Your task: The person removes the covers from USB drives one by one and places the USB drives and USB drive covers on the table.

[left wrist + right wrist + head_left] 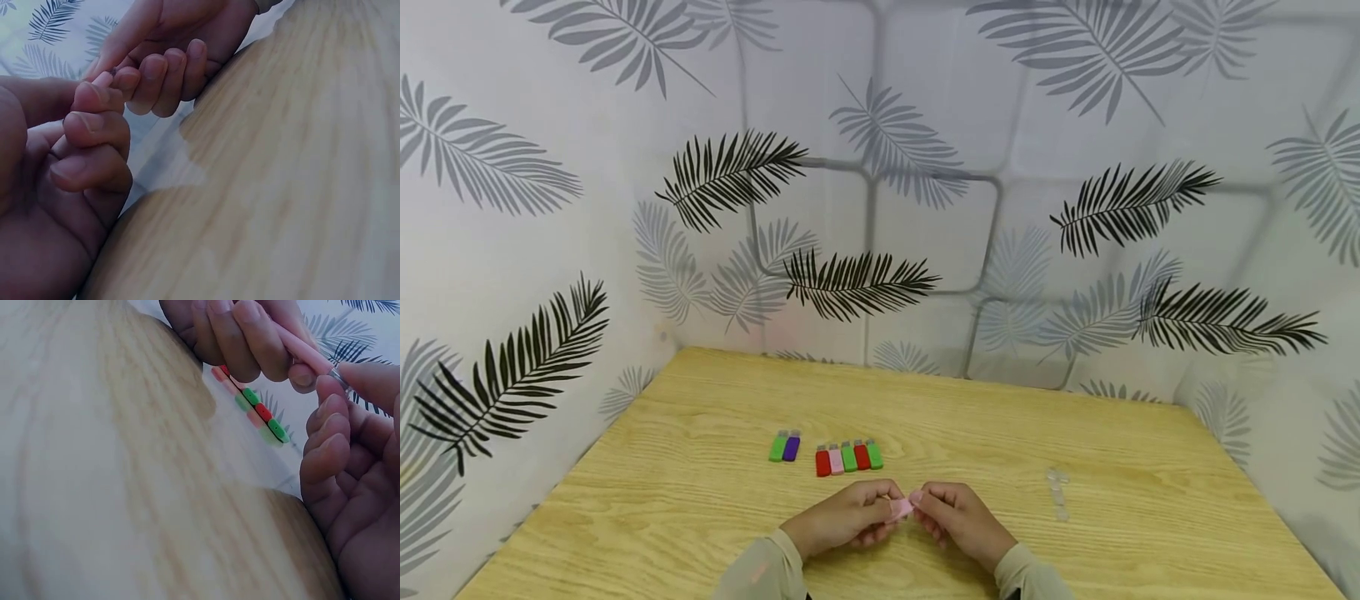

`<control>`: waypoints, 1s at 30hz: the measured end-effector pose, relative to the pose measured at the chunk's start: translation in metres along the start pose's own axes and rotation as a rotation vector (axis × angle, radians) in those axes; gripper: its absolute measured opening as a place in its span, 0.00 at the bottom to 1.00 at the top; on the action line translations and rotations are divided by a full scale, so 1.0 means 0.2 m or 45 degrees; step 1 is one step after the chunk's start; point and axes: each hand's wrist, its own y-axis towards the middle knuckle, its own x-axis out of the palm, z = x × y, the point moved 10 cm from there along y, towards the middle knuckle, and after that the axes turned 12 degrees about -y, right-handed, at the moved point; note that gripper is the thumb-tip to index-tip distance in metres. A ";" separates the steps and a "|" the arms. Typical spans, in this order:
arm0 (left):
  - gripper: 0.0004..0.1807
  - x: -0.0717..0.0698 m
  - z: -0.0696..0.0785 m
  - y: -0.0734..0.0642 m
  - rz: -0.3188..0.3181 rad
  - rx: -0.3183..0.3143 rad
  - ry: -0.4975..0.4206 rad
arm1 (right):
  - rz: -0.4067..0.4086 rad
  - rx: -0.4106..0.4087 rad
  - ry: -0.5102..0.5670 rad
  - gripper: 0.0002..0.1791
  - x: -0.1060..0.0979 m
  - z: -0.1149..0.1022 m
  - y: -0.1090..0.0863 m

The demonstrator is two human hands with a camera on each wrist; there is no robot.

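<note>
A pink USB stick (900, 509) is held between both hands, just above the wooden table. My left hand (848, 515) grips its pink body between thumb and fingers. At the other end, my right hand (961, 521) pinches the silvery metal plug (338, 377), which shows in the right wrist view. The fingertips hide part of the stick, and in the left wrist view only a bit of pink (103, 79) shows between them. Beyond the hands lies a row of several USB sticks (848, 457) in red, pink and green, side by side with their plugs pointing away.
Left of the row, a green USB stick (778, 447) and a purple USB stick (791, 449) lie together. Small clear plastic pieces (1058, 493) lie to the right of my hands. The wooden table (1150, 500) ends at a leaf-patterned cloth (925, 233) behind and beside it.
</note>
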 end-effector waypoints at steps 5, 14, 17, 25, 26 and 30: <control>0.09 -0.01 0.00 0.02 0.014 0.018 -0.056 | 0.002 0.020 -0.008 0.22 -0.02 0.00 0.00; 0.10 0.01 0.01 0.00 -0.092 0.037 0.074 | -0.012 -0.008 -0.005 0.22 0.00 -0.01 -0.01; 0.11 0.02 -0.01 0.00 -0.092 0.013 -0.002 | -0.003 0.008 -0.014 0.22 0.00 0.00 -0.01; 0.12 0.03 0.00 0.01 -0.098 0.000 0.011 | -0.029 -0.004 -0.017 0.21 -0.02 -0.01 -0.02; 0.12 0.03 0.00 0.01 -0.101 -0.003 0.035 | -0.047 -0.019 -0.018 0.21 -0.01 -0.01 -0.02; 0.12 0.02 0.00 0.00 -0.084 -0.003 0.021 | -0.060 -0.035 -0.021 0.23 -0.01 -0.02 -0.01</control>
